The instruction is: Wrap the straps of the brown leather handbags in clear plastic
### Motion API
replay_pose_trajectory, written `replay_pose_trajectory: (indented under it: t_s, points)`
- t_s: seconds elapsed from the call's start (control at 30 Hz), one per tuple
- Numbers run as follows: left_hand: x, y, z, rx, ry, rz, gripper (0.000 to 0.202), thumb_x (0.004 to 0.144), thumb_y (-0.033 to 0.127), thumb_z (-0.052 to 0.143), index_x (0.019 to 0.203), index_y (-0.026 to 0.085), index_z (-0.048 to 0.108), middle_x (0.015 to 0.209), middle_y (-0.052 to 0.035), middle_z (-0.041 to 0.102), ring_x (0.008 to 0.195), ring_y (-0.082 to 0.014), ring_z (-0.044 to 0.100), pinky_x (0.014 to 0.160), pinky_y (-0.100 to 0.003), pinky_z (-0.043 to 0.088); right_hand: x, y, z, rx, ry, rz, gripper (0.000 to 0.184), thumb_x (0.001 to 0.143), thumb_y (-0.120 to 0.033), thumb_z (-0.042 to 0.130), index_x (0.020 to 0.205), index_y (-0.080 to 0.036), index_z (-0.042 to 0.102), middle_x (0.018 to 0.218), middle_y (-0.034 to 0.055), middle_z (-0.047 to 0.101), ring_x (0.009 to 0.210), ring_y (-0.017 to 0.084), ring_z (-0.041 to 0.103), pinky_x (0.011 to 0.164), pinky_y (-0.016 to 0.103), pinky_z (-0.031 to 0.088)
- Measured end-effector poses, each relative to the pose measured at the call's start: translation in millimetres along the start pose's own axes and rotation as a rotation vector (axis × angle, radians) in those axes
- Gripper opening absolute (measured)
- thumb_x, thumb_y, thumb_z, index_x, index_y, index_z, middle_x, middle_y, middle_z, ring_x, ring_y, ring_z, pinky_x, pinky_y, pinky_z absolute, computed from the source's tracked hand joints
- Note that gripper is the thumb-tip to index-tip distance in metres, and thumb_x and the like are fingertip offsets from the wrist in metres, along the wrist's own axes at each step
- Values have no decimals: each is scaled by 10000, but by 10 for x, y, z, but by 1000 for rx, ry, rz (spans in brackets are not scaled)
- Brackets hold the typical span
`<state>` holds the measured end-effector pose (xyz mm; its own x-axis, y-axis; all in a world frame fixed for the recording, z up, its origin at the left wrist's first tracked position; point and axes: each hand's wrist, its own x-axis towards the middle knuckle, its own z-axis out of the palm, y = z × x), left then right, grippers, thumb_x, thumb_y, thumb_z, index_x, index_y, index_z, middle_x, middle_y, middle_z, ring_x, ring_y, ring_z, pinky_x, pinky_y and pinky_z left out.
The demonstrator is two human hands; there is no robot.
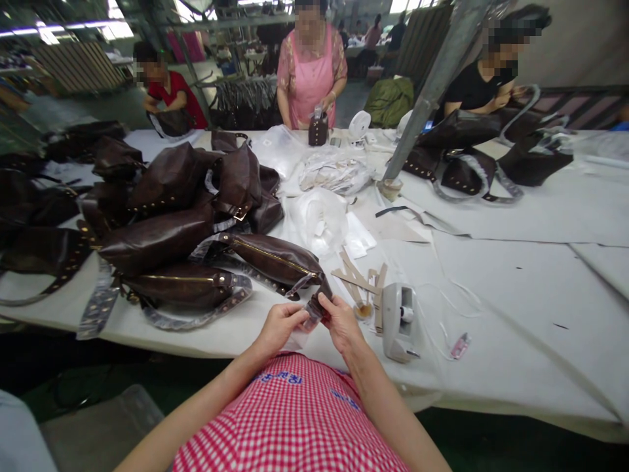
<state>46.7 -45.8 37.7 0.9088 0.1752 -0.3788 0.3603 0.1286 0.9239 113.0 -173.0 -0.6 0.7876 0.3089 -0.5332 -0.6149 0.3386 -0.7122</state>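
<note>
A dark brown handbag (275,257) with a gold zipper lies just beyond my hands, its near end reaching them. My left hand (281,326) pinches a piece of clear plastic film (310,318) at that end. My right hand (341,320) is closed on the bag's dark strap end (318,300), thumb on top. The two hands are close together over the table's front edge. What lies under the fingers is partly hidden. Another brown handbag (181,286), its strap wrapped in plastic, rests to the left.
More brown bags (167,177) are heaped at left. A tape dispenser (399,321), cardboard strips (361,275) and a small cup (363,309) stand right of my hands. Plastic bags (319,219) lie mid-table. A metal post (432,85) rises behind. Several people work across the table.
</note>
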Motion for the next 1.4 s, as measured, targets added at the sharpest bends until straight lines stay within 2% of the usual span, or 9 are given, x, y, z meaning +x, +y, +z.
replay_pose_trajectory:
  t_s: [0.2, 0.27, 0.5, 0.6, 0.7, 0.8, 0.93, 1.2, 1.4]
  points:
    - [-33, 25, -31, 322, -12, 205, 241, 782, 270, 588, 924, 163, 750, 829, -30, 722, 749, -175, 605, 727, -244, 434, 1, -11, 11, 7, 34, -9, 340, 562, -429, 827, 724, -202, 632, 684, -12, 672, 615, 141, 579, 608, 281, 464]
    - [-36, 22, -34, 362, 13, 239, 235, 783, 269, 589, 924, 168, 748, 832, -27, 720, 755, -173, 606, 732, -242, 432, -5, -15, 21, 3, 36, -12, 347, 556, -439, 828, 705, -201, 624, 664, -18, 662, 601, 135, 568, 601, 277, 461]
    - [23, -64, -50, 205, 35, 140, 255, 755, 328, 586, 812, 124, 728, 709, -31, 680, 636, -152, 554, 613, -239, 414, -79, -34, 80, -4, 29, -6, 363, 533, -445, 833, 711, -206, 625, 700, -19, 675, 637, 141, 574, 646, 283, 459]
    - [6, -68, -73, 309, 26, 173, 267, 780, 342, 562, 823, 136, 726, 727, -27, 674, 664, -152, 551, 636, -240, 407, -135, -57, 78, 14, 15, 38, 343, 544, -422, 826, 671, -212, 587, 692, -26, 668, 635, 136, 563, 657, 285, 447]
    - [-36, -42, -77, 420, 55, 213, 274, 800, 347, 532, 714, 140, 690, 650, -12, 623, 635, -144, 520, 621, -238, 384, -206, -72, 74, 68, -44, 132, 306, 572, -407, 804, 721, -221, 612, 713, -16, 678, 667, 151, 577, 696, 309, 445]
    - [-65, -22, -62, 444, 101, 231, 291, 804, 365, 523, 654, 146, 643, 605, 3, 571, 609, -136, 493, 600, -236, 365, -266, -55, 65, 104, -95, 189, 284, 598, -391, 789, 783, -229, 648, 765, -4, 698, 712, 159, 590, 733, 322, 432]
    - [-46, -42, -52, 419, 114, 242, 294, 808, 381, 528, 678, 147, 648, 611, 8, 567, 607, -133, 488, 600, -236, 365, -297, -22, 26, 112, -109, 180, 259, 618, -391, 781, 787, -226, 673, 799, 4, 708, 744, 156, 593, 756, 318, 421]
    - [46, -44, -58, 273, -17, 108, 275, 778, 339, 545, 774, 118, 709, 679, -38, 656, 611, -151, 550, 580, -241, 403, -267, -59, -48, 23, -78, 125, 275, 590, -415, 797, 736, -218, 673, 761, -2, 691, 710, 148, 582, 735, 303, 414]
    - [-4, 32, -67, 535, 11, 313, 208, 781, 251, 565, 877, 173, 732, 800, -30, 711, 714, -161, 598, 697, -256, 421, -221, -42, -68, -33, -41, 112, 337, 515, -426, 824, 626, -208, 593, 660, -27, 636, 677, 140, 552, 710, 290, 398]
